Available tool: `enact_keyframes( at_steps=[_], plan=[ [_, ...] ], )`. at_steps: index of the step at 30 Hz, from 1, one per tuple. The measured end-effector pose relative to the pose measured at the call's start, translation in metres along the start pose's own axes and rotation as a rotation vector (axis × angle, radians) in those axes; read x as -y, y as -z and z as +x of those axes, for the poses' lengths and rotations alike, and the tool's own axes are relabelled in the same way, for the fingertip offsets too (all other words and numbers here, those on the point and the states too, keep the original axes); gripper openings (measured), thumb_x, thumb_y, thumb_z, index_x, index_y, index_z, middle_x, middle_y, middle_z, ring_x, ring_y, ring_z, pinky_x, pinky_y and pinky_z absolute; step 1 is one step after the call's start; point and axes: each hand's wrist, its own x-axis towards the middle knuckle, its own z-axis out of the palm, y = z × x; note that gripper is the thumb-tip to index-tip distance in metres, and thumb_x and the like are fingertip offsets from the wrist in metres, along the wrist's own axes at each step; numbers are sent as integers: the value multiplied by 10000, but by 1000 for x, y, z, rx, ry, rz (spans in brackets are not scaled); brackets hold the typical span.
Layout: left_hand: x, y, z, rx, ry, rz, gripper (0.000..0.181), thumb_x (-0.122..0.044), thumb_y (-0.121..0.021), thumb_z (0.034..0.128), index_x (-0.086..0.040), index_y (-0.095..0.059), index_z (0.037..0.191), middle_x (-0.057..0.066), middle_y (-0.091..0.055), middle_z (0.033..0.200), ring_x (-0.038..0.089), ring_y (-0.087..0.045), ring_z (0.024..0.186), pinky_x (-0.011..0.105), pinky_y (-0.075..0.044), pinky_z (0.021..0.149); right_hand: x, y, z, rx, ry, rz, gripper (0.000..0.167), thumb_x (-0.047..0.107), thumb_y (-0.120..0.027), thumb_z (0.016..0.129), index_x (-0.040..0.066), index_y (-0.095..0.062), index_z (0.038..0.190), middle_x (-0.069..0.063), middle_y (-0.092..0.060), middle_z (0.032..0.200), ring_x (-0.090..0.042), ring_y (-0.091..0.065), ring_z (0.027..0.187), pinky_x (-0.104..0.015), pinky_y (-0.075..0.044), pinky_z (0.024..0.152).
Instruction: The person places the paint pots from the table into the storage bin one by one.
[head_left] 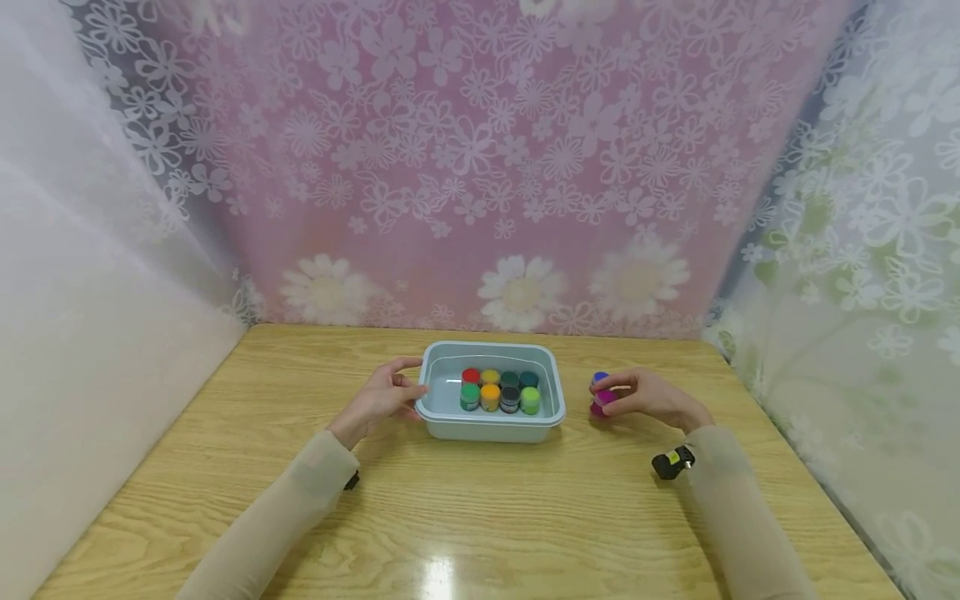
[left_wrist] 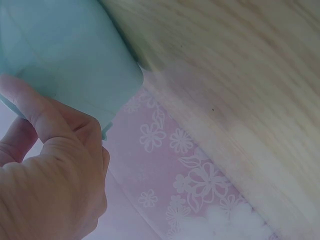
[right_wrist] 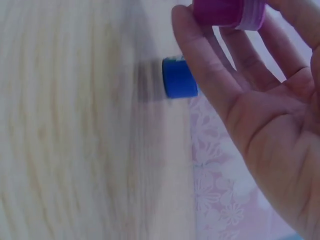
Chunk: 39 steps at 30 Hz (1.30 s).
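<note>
A light blue plastic basin (head_left: 487, 431) stands on the table, holding several small paint jars (head_left: 490, 396) with red, yellow, orange, green and dark colours, grouped in two rows. My left hand (head_left: 378, 400) grips the basin's left rim, thumb and fingers on either side of it; the left wrist view shows the basin's wall (left_wrist: 75, 55) beside the thumb. To the right of the basin, my right hand (head_left: 651, 398) pinches a magenta paint jar (right_wrist: 220, 11) between thumb and fingers. A blue paint jar (right_wrist: 179, 79) stands on the table just behind it, partly covered by a finger.
The wooden table (head_left: 465, 517) reaches back to a pink flowered curtain (head_left: 465, 167). Pale curtains hang along the left and right sides. A black wrist camera (head_left: 672, 462) sits at the right sleeve.
</note>
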Motion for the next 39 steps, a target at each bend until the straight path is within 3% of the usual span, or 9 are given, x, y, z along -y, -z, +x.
enact_keyframes(
  at_steps=[8, 13, 19, 22, 31, 39],
  plan=[
    [-2, 0, -2, -7, 12, 9, 599, -62, -672, 919, -153, -434, 1461, 124, -587, 961, 208, -638, 729, 524, -595, 802, 17, -7, 7, 35, -18, 67, 559, 150, -753, 867, -71, -533, 1332, -317, -488, 1393, -202, -657, 1077, -353, -576, 916],
    [-3, -1, -2, -7, 10, 9, 591, -63, -661, 928, -157, -431, 1464, 125, -583, 960, 208, -641, 716, 531, -593, 804, 35, -11, 13, 48, -7, 89, 496, 140, -721, 895, -33, -557, 1331, -319, -516, 1370, -200, -660, 1072, -328, -570, 919],
    [-2, 0, 0, -4, 11, 4, 591, -61, -659, 929, -158, -430, 1465, 123, -582, 958, 208, -644, 708, 541, -588, 811, 61, -21, 19, 50, -4, 95, 490, 184, -697, 919, 4, -551, 1351, -171, -655, 1241, -362, -652, 1099, -481, -519, 974],
    [-1, 0, 0, -2, 7, 3, 593, -60, -660, 928, -158, -429, 1466, 123, -585, 957, 207, -646, 710, 544, -587, 811, 74, -27, 24, 54, -14, 80, 508, 218, -702, 917, 28, -549, 1362, -109, -690, 1197, -397, -644, 1108, -496, -504, 973],
    [-1, 0, 0, -2, 5, 4, 598, -67, -668, 924, -163, -432, 1465, 124, -593, 965, 206, -648, 708, 534, -591, 809, 105, -33, 52, 73, 92, 53, 512, 187, -722, 902, -17, -557, 1342, -253, -591, 1313, -246, -671, 1083, -418, -546, 975],
    [-2, -1, -2, -3, 0, 7, 602, -57, -659, 928, -151, -421, 1473, 121, -589, 958, 198, -629, 734, 546, -583, 822, 128, -45, 77, 71, 92, -12, 479, 236, -771, 860, 89, -632, 1294, -139, -639, 1294, -231, -643, 1123, -421, -491, 1052]
  ],
)
